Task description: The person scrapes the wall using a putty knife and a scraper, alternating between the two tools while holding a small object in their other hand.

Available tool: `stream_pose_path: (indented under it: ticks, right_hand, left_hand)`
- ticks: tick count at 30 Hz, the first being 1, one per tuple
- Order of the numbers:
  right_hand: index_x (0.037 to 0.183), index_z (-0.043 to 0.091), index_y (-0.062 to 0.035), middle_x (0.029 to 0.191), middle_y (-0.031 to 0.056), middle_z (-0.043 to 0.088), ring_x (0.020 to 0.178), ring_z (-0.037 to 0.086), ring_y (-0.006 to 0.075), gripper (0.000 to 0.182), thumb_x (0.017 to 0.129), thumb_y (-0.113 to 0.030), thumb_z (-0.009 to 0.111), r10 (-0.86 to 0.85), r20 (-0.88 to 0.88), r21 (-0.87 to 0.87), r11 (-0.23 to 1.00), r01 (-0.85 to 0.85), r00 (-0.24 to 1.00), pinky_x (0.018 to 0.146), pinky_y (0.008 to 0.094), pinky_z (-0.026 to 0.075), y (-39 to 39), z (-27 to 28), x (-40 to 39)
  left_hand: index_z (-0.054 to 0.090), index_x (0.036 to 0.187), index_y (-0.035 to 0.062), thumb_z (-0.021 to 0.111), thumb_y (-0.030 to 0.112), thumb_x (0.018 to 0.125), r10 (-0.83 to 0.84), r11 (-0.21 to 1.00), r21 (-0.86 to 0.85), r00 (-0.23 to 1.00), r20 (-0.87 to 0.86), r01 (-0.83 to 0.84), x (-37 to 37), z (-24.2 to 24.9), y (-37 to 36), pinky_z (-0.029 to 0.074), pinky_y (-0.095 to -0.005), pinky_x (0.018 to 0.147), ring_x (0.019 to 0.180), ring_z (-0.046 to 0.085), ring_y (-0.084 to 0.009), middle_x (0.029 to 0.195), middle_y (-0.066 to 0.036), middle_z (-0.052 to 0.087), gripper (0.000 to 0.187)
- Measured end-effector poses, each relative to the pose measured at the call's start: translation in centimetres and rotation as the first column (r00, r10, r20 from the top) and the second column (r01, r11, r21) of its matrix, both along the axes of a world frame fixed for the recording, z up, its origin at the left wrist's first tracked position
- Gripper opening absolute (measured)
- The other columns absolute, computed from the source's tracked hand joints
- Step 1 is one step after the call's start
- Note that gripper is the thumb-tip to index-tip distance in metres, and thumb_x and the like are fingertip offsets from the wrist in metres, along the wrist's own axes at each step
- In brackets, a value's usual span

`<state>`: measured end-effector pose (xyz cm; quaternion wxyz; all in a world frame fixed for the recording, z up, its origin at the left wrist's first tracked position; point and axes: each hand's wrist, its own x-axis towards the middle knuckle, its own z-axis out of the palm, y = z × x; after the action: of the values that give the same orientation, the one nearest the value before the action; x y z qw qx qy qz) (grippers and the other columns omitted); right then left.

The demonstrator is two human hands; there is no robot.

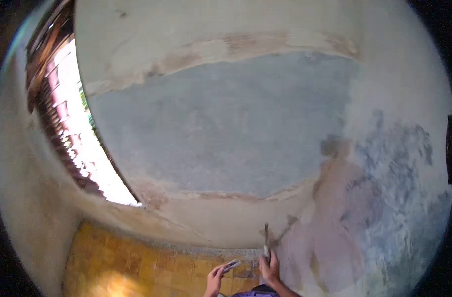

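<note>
right hand clasped round a narrow-bladed tool before the lower wall; left hand, set apart, pinching a flat pale piece over the floor; too steep a tool angle could gouge the wall

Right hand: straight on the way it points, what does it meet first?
Likely the pale lower wall, with the narrow tool leading the right hand. Depth is unclear; can't tell whether the tip already touches.

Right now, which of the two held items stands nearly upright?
The dark-tipped item in the right hand; the pale item in the left hand slants sideways.
</note>
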<state>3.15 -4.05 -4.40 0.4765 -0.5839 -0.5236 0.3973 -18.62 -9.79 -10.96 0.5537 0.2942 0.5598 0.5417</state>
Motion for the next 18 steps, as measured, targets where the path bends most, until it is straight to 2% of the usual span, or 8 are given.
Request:
stream_pose_path:
  ticks: [1, 3, 5, 6, 7, 10, 14, 18]
  right_hand:
    - [0.117, 0.053, 0.0020, 0.077, 0.0093, 0.057, 0.075, 0.059, 0.0230, 0.033, 0.088, -0.012, 0.061, -0.098, 0.226, 0.165, 0.984, 0.061, 0.969, 0.067, 0.0360, 0.049, 1.3, 0.0, 0.8]
    - [0.116, 0.058, 0.0040, 0.090, 0.0140, 0.061, 0.090, 0.060, 0.0259, 0.033, 0.088, -0.013, 0.063, -0.331, 0.267, 0.475, 0.862, 0.175, 0.905, 0.080, 0.0361, 0.048, 5.1, 5.3, 2.5]
    - [0.121, 0.058, 0.0028, 0.107, 0.0185, 0.061, 0.104, 0.058, 0.0287, 0.038, 0.086, -0.013, 0.064, -0.346, 0.242, 0.503, 0.843, 0.188, 0.906, 0.091, 0.0372, 0.045, 9.2, 10.3, 5.4]
    - [0.122, 0.060, 0.0004, 0.111, 0.0183, 0.062, 0.106, 0.059, 0.0297, 0.040, 0.085, -0.011, 0.066, -0.392, 0.191, 0.545, 0.805, 0.234, 0.900, 0.091, 0.0378, 0.045, 10.9, 13.8, 6.4]
    - [0.128, 0.060, -0.0061, 0.103, 0.0179, 0.060, 0.099, 0.058, 0.0329, 0.044, 0.084, -0.013, 0.066, -0.452, 0.231, 0.651, 0.730, 0.208, 0.862, 0.085, 0.0403, 0.046, 13.2, 16.2, 8.1]
    - [0.117, 0.065, -0.0050, 0.102, 0.0157, 0.062, 0.095, 0.061, 0.0335, 0.036, 0.082, -0.011, 0.069, -0.617, 0.164, 0.875, 0.452, 0.176, 0.770, 0.084, 0.0399, 0.048, 17.6, 25.5, 11.5]
    - [0.108, 0.069, -0.0070, 0.095, 0.0134, 0.063, 0.088, 0.061, 0.0308, 0.028, 0.080, -0.010, 0.070, -0.685, 0.049, 0.900, 0.345, 0.265, 0.727, 0.080, 0.0397, 0.049, 20.0, 34.6, 14.1]
    - [0.104, 0.072, -0.0090, 0.090, 0.0124, 0.061, 0.082, 0.061, 0.0279, 0.026, 0.078, -0.010, 0.071, -0.752, -0.051, 0.930, 0.204, 0.306, 0.657, 0.075, 0.0386, 0.049, 19.0, 39.0, 16.0]
  left_hand:
    - [0.064, 0.112, 0.0035, 0.049, 0.033, 0.099, -0.037, 0.996, 0.083, 0.998, -0.041, 0.040, -0.5, 1.4, -0.7, 0.049, -0.0325, 0.077, 0.092, 0.063, -0.0166, 0.102, -0.007, 0.066, 0.035]
    - [0.064, 0.113, 0.0052, 0.052, 0.033, 0.097, -0.031, 0.998, 0.057, 0.999, 0.023, 0.029, -1.5, -0.3, -1.3, 0.049, -0.0328, 0.081, 0.096, 0.064, -0.0185, 0.104, -0.005, 0.066, 0.035]
    - [0.064, 0.113, 0.0065, 0.054, 0.034, 0.096, -0.032, 0.999, 0.028, 0.997, 0.070, 0.030, -2.3, -1.2, -1.8, 0.048, -0.0333, 0.083, 0.099, 0.064, -0.0200, 0.106, -0.004, 0.066, 0.034]
    - [0.064, 0.113, 0.0069, 0.054, 0.034, 0.096, -0.037, 0.999, 0.015, 0.996, 0.086, 0.036, -2.4, -1.1, -2.0, 0.048, -0.0336, 0.084, 0.100, 0.064, -0.0205, 0.107, -0.004, 0.066, 0.034]
    - [0.064, 0.113, 0.0073, 0.054, 0.035, 0.095, -0.035, 0.999, 0.000, 0.994, 0.105, 0.035, -2.4, -1.0, -2.0, 0.048, -0.0340, 0.084, 0.101, 0.064, -0.0211, 0.107, -0.004, 0.066, 0.034]
    - [0.064, 0.113, 0.0081, 0.055, 0.035, 0.095, -0.032, 0.999, -0.005, 0.994, 0.109, 0.033, -2.1, -1.3, -1.5, 0.048, -0.0340, 0.085, 0.103, 0.064, -0.0217, 0.107, -0.005, 0.066, 0.034]
    - [0.064, 0.111, 0.0089, 0.055, 0.031, 0.094, 0.049, 0.999, -0.005, 0.990, 0.130, -0.049, 0.0, 1.2, -0.4, 0.048, -0.0343, 0.085, 0.101, 0.064, -0.0210, 0.105, -0.005, 0.066, 0.030]
    - [0.065, 0.108, 0.0077, 0.055, 0.029, 0.094, 0.063, 0.997, 0.028, 0.986, 0.153, -0.068, 1.2, 1.7, 0.7, 0.050, -0.0329, 0.084, 0.098, 0.064, -0.0202, 0.107, -0.005, 0.065, 0.028]
